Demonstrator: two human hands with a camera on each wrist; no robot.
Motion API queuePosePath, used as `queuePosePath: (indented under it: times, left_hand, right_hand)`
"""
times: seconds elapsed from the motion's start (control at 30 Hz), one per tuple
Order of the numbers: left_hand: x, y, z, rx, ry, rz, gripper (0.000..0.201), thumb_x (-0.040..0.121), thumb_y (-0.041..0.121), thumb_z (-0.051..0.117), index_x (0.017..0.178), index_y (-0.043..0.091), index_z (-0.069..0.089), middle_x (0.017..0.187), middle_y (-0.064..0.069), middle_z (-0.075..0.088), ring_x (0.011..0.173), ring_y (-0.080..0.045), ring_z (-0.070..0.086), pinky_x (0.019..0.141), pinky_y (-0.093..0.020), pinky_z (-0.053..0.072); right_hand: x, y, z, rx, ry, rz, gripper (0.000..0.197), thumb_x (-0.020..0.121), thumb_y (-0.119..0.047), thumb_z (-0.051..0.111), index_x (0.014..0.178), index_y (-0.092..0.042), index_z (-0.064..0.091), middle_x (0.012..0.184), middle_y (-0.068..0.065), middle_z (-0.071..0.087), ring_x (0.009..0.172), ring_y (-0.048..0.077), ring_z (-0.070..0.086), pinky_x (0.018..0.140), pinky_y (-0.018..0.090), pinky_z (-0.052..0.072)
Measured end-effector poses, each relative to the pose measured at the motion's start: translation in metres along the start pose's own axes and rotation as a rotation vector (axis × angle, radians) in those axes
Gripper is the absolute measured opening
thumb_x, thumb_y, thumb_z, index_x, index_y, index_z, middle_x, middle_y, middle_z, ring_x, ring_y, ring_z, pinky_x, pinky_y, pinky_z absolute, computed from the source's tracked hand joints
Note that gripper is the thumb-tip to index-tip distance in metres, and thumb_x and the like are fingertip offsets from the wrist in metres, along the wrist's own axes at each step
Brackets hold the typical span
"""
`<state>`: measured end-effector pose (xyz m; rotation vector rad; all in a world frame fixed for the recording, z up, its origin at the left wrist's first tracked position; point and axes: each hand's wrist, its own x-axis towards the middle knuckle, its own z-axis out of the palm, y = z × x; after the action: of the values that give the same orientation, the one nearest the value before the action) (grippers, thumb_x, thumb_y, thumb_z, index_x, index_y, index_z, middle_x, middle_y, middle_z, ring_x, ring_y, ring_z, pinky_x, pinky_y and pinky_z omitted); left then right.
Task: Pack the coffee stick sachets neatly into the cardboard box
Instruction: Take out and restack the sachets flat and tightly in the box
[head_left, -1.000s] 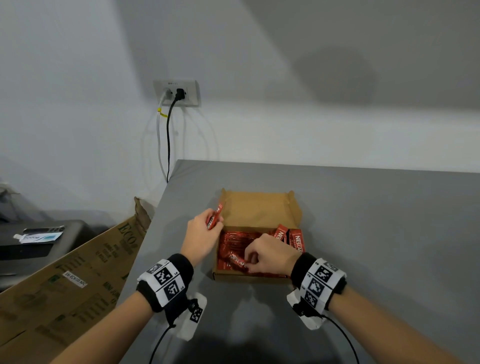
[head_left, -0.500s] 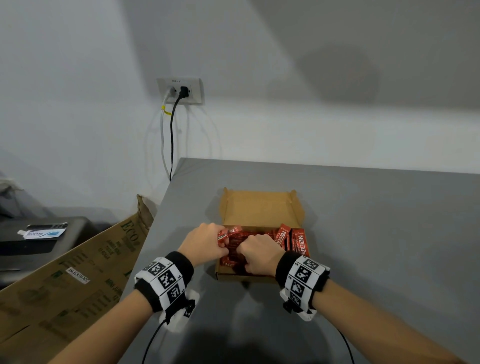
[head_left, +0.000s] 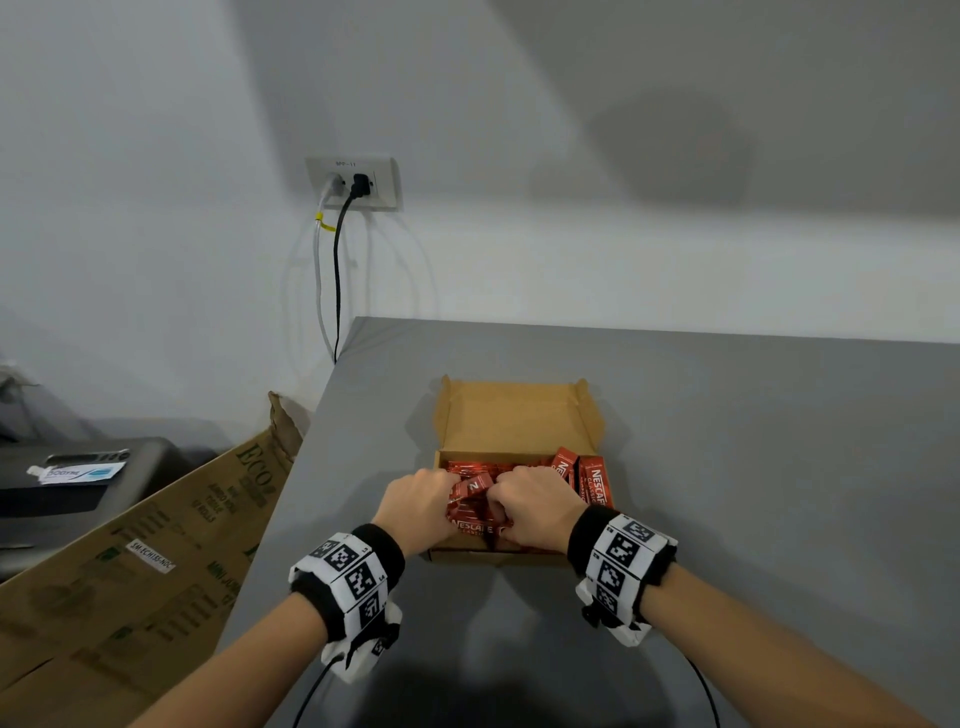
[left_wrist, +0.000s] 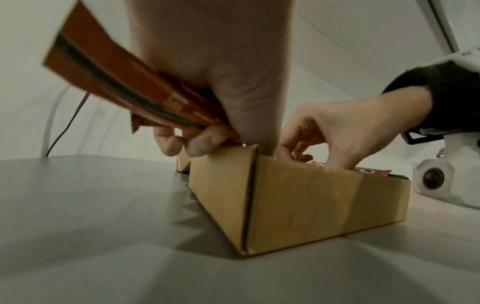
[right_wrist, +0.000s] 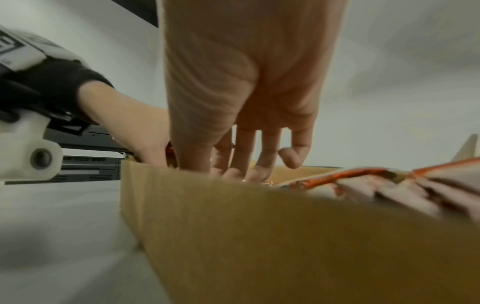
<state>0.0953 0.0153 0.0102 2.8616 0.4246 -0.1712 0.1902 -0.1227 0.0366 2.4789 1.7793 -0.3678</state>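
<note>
Head view: both hands work at the near edge of the open cardboard box (head_left: 514, 415) on the grey bench (head_left: 727, 441), mid-packing. The left hand (head_left: 418, 506) pinches a small bundle of red coffee stick sachets (left_wrist: 124, 82) above the box's left corner; the right hand (head_left: 537, 506) reaches among sachets already inside, fingers (right_wrist: 244, 162) bent, though whether it grips one is hidden behind the box wall. Next, likely, the bundle must be laid flat alongside the rest.
</note>
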Motion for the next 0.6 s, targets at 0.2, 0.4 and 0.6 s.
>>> queuePosePath:
  times: [0.2, 0.4, 0.6]
  left_hand:
    - [-0.0002, 0.0011, 0.0031, 0.009, -0.017, 0.001, 0.019, 0.084, 0.033, 0.059, 0.096, 0.018, 0.059, 0.098, -0.002, 0.066, 0.09, -0.026, 0.063, 0.072, -0.033, 0.047]
    - [0.0008, -0.0022, 0.007, -0.005, -0.017, 0.005, 0.024, 0.084, 0.038, 0.058, 0.098, 0.019, 0.06, 0.096, -0.002, 0.066, 0.089, -0.026, 0.064, 0.073, -0.033, 0.049]
    - [-0.0001, -0.0015, 0.007, 0.007, -0.024, 0.017, 0.027, 0.085, 0.043, 0.058, 0.098, 0.019, 0.059, 0.098, -0.001, 0.066, 0.089, -0.024, 0.064, 0.076, -0.035, 0.051]
  right_hand:
    - [-0.0006, -0.0044, 0.0034, 0.002, 0.0, 0.007, 0.019, 0.082, -0.027, 0.059, 0.086, -0.009, 0.064, 0.097, 0.008, 0.065, 0.091, 0.028, 0.06, 0.079, 0.038, 0.046]
    - [-0.0004, -0.0022, 0.0047, -0.023, 0.005, 0.004, 0.022, 0.084, -0.033, 0.059, 0.086, -0.011, 0.065, 0.098, 0.006, 0.065, 0.094, 0.026, 0.059, 0.08, 0.036, 0.038]
    - [-0.0034, 0.0015, 0.0054, -0.019, -0.006, 0.011, 0.022, 0.083, -0.035, 0.06, 0.083, -0.013, 0.064, 0.097, 0.003, 0.065, 0.094, 0.024, 0.058, 0.082, 0.037, 0.037]
